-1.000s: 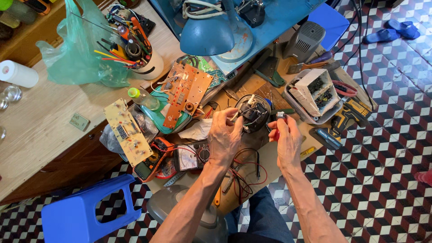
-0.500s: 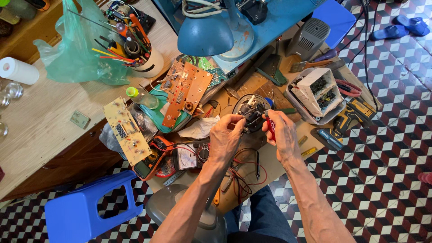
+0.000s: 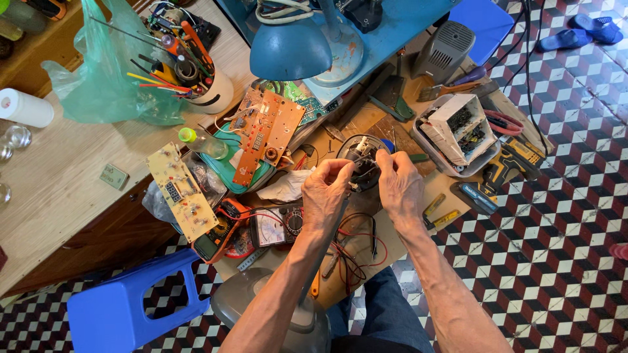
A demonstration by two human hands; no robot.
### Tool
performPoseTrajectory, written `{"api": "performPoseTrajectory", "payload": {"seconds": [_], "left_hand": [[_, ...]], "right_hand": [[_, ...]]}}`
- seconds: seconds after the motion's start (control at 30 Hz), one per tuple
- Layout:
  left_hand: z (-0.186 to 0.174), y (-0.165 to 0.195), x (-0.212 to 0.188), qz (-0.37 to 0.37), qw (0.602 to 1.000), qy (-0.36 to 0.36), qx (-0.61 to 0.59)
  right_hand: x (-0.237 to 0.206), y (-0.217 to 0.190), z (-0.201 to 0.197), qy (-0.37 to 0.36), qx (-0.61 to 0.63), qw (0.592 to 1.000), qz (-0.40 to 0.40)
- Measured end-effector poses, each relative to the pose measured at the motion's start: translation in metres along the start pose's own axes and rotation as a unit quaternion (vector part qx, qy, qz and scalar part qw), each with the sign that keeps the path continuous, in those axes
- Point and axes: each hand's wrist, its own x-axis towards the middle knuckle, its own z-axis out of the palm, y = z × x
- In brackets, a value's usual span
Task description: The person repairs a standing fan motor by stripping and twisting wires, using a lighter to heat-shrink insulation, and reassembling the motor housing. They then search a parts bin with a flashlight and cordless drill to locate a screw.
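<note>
A round black motor-like part [image 3: 358,149] with thin wires sits on the cluttered wooden bench [image 3: 65,189] in front of me. My left hand [image 3: 327,193] grips its near left edge, fingers curled and pinched on it. My right hand [image 3: 400,186] comes in from the right, fingertips pinched together on the part's top right rim. Whether a small tool is in the right fingers is hidden. Red and black leads [image 3: 356,245] trail below my wrists.
A blue desk lamp [image 3: 291,49] hangs over the back. An orange circuit board [image 3: 265,131], a beige board [image 3: 182,193] and a multimeter [image 3: 278,225] lie left. A white tray of parts [image 3: 458,127] and a yellow drill [image 3: 517,160] lie right. A blue stool [image 3: 124,307] stands near left.
My right hand has moved left from a gap beside the part until its fingertips meet the rim. My left hand has stayed on the part.
</note>
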Motion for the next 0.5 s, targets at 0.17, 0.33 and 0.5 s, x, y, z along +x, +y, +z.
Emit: {"api": "performPoseTrajectory", "payload": {"seconds": [0.17,0.33,0.5], "left_hand": [[0.0007,-0.0022,0.0030,-0.013,1.000,0.012,0.012],[0.0006,-0.0050,0.0041,-0.024,1.000,0.011,-0.017],[0.0006,-0.0070,0.0058,-0.026,0.999,0.011,-0.038]], "right_hand": [[0.0065,0.0013,0.0015,-0.021,-0.014,0.999,0.036],[0.0110,0.0026,0.0016,-0.027,-0.026,0.999,0.002],[0.0049,0.0063,-0.0037,-0.043,-0.062,0.986,-0.148]]}}
